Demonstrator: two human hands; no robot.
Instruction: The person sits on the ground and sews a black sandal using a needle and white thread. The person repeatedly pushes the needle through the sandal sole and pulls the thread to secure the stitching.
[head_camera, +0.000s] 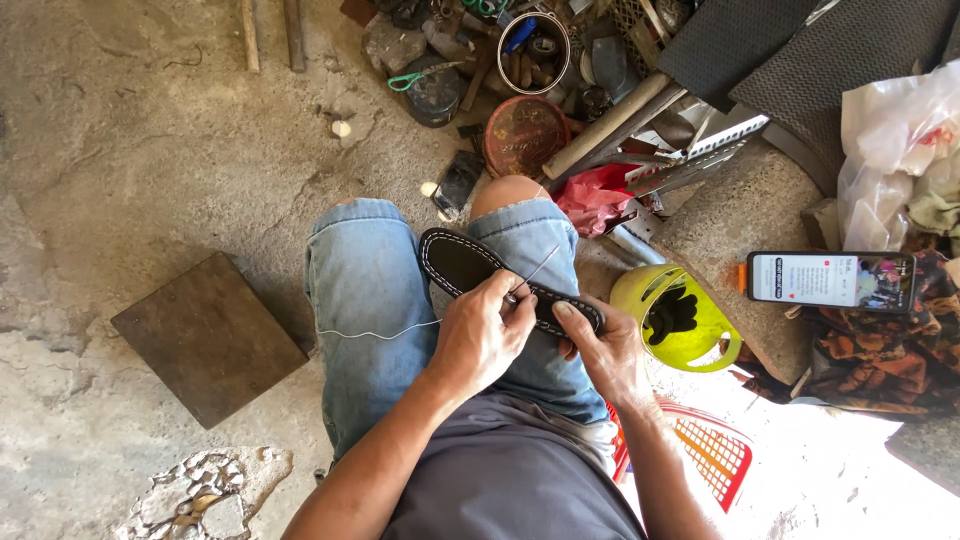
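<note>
1. One black shoe sole (500, 278) with white stitching, resting across the knees.
2. Two hands: left hand (484, 336) and right hand (606, 350), both on it.
3. One white thread (375, 333).
4. One phone (830, 280), screen lit.
5. One yellow-green plastic jug (680, 320).
6. One square dark board (208, 336) on the floor.
7. One rusty round tin lid (524, 135).
8. One green-handled pair of scissors (415, 77).

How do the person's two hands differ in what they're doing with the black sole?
The left hand sits on top of the black sole, fingers pinched around a thin awl or needle with white thread trailing left. The right hand grips the sole's near end from the side, thumb on top, steadying it with no tool. Both are bare and touch the sole over the lap.
</note>
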